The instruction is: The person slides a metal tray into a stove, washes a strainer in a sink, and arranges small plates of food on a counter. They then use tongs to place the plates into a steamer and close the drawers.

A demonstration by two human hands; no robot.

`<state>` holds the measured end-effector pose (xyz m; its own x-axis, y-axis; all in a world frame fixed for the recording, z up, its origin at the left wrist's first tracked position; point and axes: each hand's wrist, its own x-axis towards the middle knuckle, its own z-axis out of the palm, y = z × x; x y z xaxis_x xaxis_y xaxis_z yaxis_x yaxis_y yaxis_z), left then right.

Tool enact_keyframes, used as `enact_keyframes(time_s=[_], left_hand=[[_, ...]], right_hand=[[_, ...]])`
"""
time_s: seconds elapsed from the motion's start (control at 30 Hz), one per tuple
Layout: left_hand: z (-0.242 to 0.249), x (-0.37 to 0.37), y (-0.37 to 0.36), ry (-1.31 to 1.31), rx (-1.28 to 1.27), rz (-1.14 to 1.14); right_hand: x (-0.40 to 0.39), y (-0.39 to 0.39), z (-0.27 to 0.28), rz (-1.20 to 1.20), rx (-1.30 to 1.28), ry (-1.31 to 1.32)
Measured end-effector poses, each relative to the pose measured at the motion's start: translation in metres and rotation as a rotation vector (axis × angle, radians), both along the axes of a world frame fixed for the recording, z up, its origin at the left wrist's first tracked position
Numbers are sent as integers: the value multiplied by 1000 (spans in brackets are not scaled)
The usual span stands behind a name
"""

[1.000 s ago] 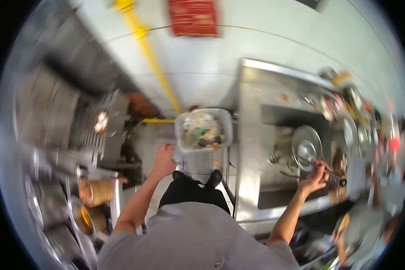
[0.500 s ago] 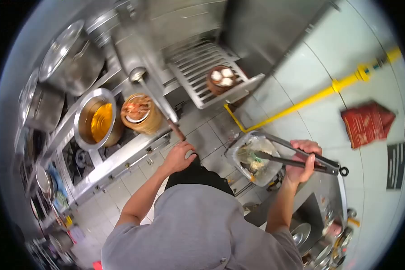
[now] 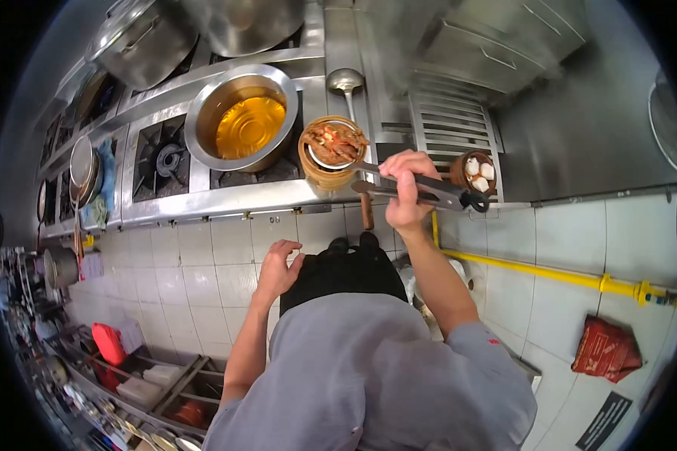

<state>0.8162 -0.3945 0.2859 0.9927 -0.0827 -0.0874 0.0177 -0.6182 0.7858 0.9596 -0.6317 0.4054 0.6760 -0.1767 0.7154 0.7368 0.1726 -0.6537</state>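
My right hand (image 3: 406, 192) is closed around a pair of metal tongs (image 3: 450, 197), whose arms point left with their tips apart. The tips are right at the edge of a round bamboo steamer (image 3: 322, 177) on the front of the stove. On top of it, brown food with red bits (image 3: 334, 141) sits in a small white dish (image 3: 325, 164). My left hand (image 3: 277, 269) hangs in front of my body with its fingers loosely apart, touching nothing. Behind the steamer rests a steel ladle (image 3: 345, 80); its wooden handle end (image 3: 366, 212) shows below the tongs.
A wide steel pot (image 3: 203, 128) of amber liquid stands left of the steamer, beside a bare burner (image 3: 165, 160). To the right, a slatted rack (image 3: 451, 113) bears another steamer (image 3: 462, 177) with white buns. A yellow pipe (image 3: 534, 267) runs low along the tiled wall.
My view has turned toward the stove. The right hand has carried the tongs from over a lined bin to the steamer of brown food. My left hand has moved away from the ladle's handle.
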Motion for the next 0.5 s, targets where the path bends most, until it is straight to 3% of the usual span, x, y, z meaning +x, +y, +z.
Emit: enact_keyframes(time_s=[0.2,0.43,0.5], left_hand=[[-17,-22,4,-11,14,149],[-1,14,-16,9,-33,170],[-1,28,-22,-14,-48,155]], right_hand=[[19,16,-15,7,7,75],[30,16,-24,-144,-23,81],[33,16,-21,-144,-55,196]])
